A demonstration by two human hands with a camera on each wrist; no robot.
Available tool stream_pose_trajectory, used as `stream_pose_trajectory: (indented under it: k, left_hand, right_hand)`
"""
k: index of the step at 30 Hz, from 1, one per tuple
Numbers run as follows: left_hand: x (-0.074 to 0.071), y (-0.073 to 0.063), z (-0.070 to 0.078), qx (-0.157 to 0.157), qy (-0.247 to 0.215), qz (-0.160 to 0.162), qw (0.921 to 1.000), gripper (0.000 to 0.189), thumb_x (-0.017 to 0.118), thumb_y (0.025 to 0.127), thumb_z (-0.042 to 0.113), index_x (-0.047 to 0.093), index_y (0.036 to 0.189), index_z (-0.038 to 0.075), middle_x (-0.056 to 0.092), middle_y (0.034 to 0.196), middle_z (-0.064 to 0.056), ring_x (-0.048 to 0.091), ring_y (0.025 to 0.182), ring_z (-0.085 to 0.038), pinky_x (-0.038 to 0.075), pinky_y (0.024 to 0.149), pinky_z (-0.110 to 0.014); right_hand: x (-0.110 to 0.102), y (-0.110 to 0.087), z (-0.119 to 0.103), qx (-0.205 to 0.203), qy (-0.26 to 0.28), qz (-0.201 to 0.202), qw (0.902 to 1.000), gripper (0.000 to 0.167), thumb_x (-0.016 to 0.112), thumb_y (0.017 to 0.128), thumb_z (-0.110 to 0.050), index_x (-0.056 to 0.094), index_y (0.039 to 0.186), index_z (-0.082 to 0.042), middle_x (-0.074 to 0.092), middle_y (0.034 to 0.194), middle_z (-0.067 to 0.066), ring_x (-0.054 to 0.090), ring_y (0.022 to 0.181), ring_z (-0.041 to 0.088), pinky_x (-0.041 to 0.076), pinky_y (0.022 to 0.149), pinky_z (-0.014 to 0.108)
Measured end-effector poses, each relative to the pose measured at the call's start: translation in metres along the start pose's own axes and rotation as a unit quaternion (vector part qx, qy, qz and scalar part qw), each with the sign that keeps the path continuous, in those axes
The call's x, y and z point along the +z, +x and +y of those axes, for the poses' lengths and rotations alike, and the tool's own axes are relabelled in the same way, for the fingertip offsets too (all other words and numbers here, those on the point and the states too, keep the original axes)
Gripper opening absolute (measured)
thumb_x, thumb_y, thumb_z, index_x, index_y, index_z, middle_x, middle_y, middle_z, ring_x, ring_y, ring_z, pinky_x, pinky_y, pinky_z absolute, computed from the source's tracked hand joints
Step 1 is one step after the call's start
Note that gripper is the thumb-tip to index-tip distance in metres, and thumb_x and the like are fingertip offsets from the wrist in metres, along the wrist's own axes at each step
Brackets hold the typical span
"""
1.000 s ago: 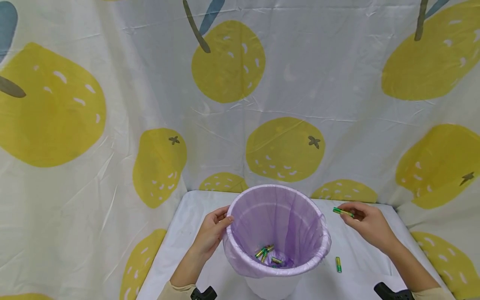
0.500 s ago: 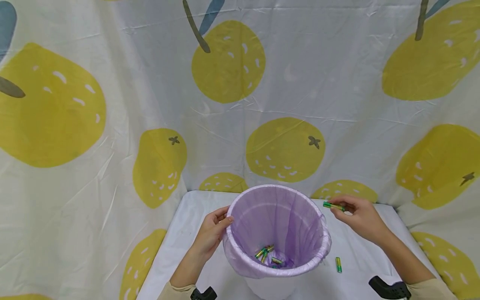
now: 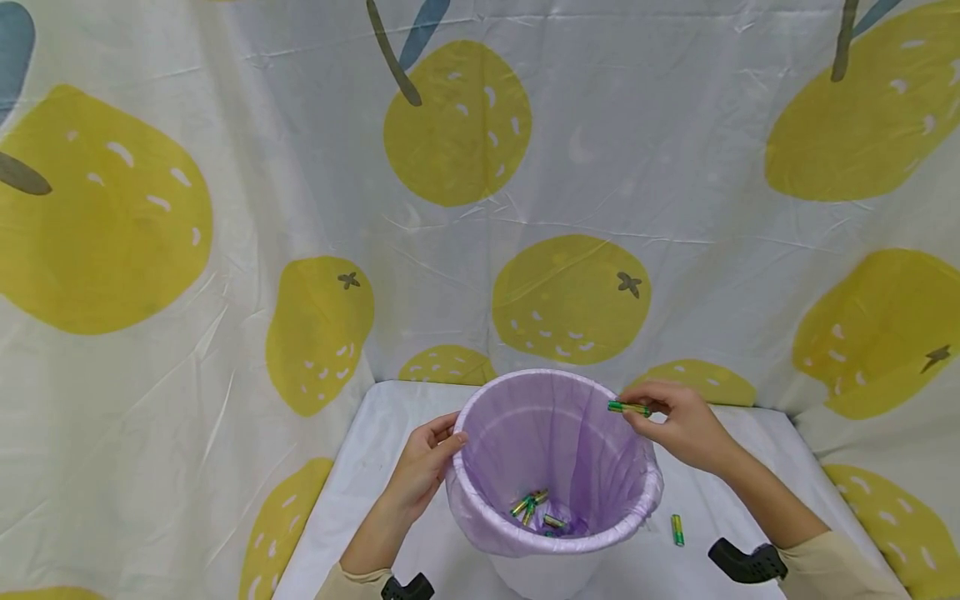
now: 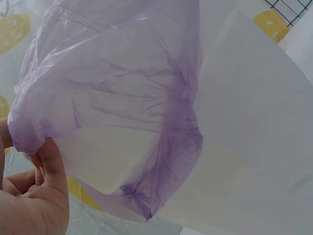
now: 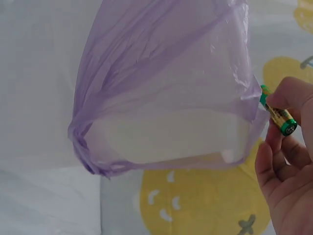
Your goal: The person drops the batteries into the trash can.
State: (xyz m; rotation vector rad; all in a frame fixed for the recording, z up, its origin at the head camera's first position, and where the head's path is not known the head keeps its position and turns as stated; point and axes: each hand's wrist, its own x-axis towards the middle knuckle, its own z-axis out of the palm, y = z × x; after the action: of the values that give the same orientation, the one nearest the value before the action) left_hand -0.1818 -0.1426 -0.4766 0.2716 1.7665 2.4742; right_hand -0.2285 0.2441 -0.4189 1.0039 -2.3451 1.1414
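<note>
A white bin with a purple liner bag [image 3: 555, 442] folded over its rim stands upright on the table. My left hand [image 3: 420, 467] grips the rim on the left side, thumb over the edge; in the left wrist view its fingers [image 4: 51, 159] lie against the liner. Between thumb and fingertips my right hand [image 3: 686, 425] pinches a green and gold battery [image 3: 628, 408], level at the bin's right rim. The right wrist view shows this battery [image 5: 279, 115] beside the liner's edge. Several more batteries [image 3: 530, 502] lie at the bottom inside the liner.
One loose battery [image 3: 677, 530] lies on the white table cover [image 3: 697, 492], right of the bin. A curtain printed with yellow fruit [image 3: 570, 300] hangs behind and at both sides. A patch of dark wire grid [image 4: 288, 10] shows in the left wrist view.
My right hand has moved left with the battery, from over the table to the bin's right rim. The left hand and the bin have stayed still.
</note>
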Motion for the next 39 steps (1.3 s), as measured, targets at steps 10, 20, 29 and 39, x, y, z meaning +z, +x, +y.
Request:
stream_pose_trajectory:
  k: [10, 20, 29, 39]
  left_hand:
    - [-0.001, 0.001, 0.0, 0.003, 0.004, 0.0, 1.0, 0.047, 0.062, 0.099, -0.003, 0.048, 0.14, -0.018, 0.06, 0.116, -0.019, 0.061, 0.105, -0.028, 0.057, 0.089, -0.033]
    - [0.0, 0.001, 0.0, 0.006, 0.006, -0.007, 0.9999, 0.048, 0.062, 0.099, -0.002, 0.046, 0.141, -0.02, 0.061, 0.116, -0.018, 0.062, 0.105, -0.025, 0.057, 0.089, -0.033]
    - [0.002, 0.001, 0.002, 0.002, 0.006, -0.004, 1.0, 0.048, 0.061, 0.099, -0.002, 0.046, 0.141, -0.02, 0.061, 0.116, -0.017, 0.062, 0.104, -0.025, 0.057, 0.088, -0.032]
    - [0.002, 0.0, 0.003, 0.002, 0.008, -0.009, 0.9999, 0.049, 0.061, 0.1, -0.002, 0.043, 0.142, -0.021, 0.061, 0.118, -0.019, 0.063, 0.105, -0.026, 0.057, 0.088, -0.032]
  right_hand:
    - [0.021, 0.023, -0.017, -0.066, 0.028, -0.02, 0.9972, 0.033, 0.077, 0.085, 0.007, 0.077, 0.106, -0.018, 0.07, 0.096, -0.009, 0.058, 0.077, 0.009, 0.053, 0.067, 0.025]
    - [0.044, 0.051, -0.038, -0.127, 0.051, -0.049, 0.9893, 0.027, 0.079, 0.086, 0.003, 0.077, 0.104, -0.017, 0.066, 0.088, -0.009, 0.059, 0.076, 0.01, 0.054, 0.068, 0.025]
    - [0.054, 0.067, -0.052, -0.163, 0.053, -0.073, 0.9826, 0.025, 0.076, 0.091, -0.002, 0.074, 0.111, -0.016, 0.071, 0.099, -0.007, 0.063, 0.085, 0.009, 0.057, 0.071, 0.034]
    - [0.043, 0.059, -0.048, -0.149, 0.056, -0.061, 0.9853, 0.025, 0.074, 0.091, 0.001, 0.075, 0.109, -0.016, 0.072, 0.098, -0.004, 0.063, 0.082, 0.009, 0.057, 0.07, 0.033]
